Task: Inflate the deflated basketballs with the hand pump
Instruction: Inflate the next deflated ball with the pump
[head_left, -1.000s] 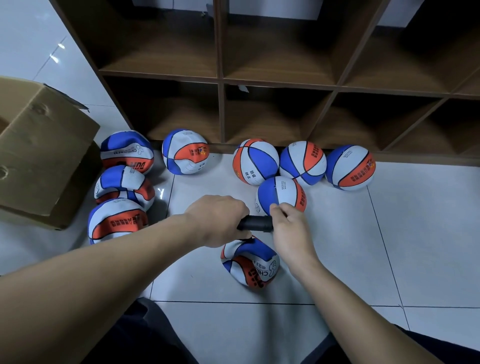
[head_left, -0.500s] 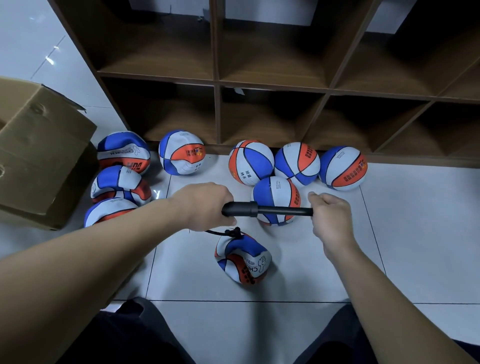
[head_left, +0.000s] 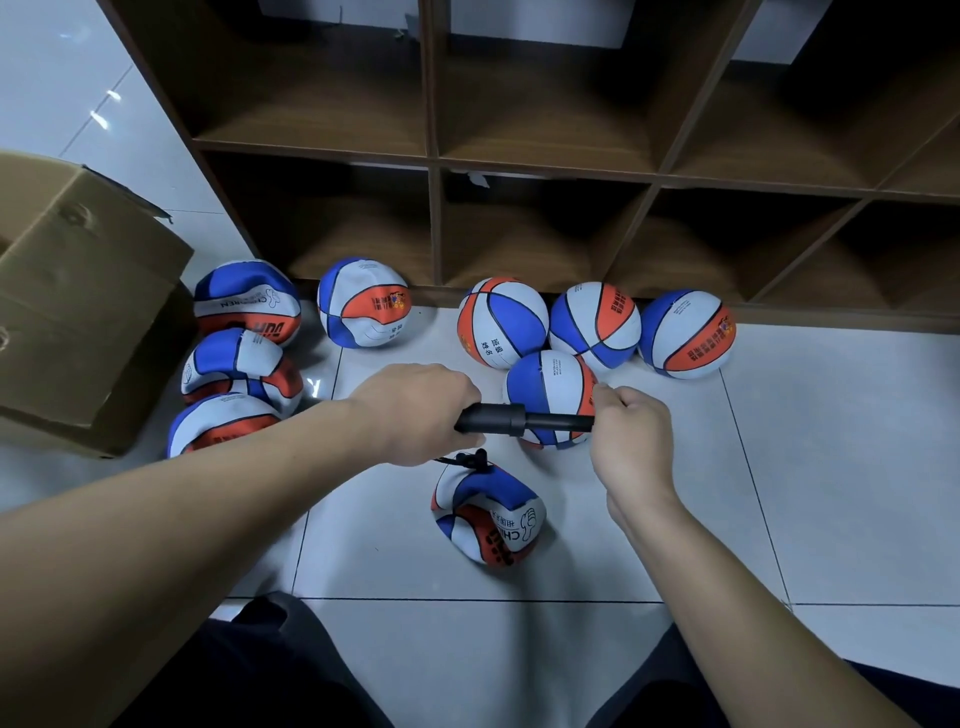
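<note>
Far left, a box (head_left: 78, 312) runs off frame, with three limp balls (head_left: 241, 364) stacked beside it, the lowest partly behind the forearm. Left hand (head_left: 415, 410) is wrapped tight round the pump (head_left: 493, 420) barrel, fingers hidden underneath. Below it the flat ball (head_left: 488, 514) sits on the floor, its hose connection hard to make out. Right hand (head_left: 631, 436) curls round the pump's handle, which is hidden inside the fist.

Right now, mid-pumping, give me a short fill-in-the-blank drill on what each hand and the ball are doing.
The left hand grips the black hand pump by its ____.
The right hand holds the pump's ____.
The crumpled blue, white and orange basketball joined to the pump's hose lies on the tiled ____.

Missing: barrel; handle; floor
</note>
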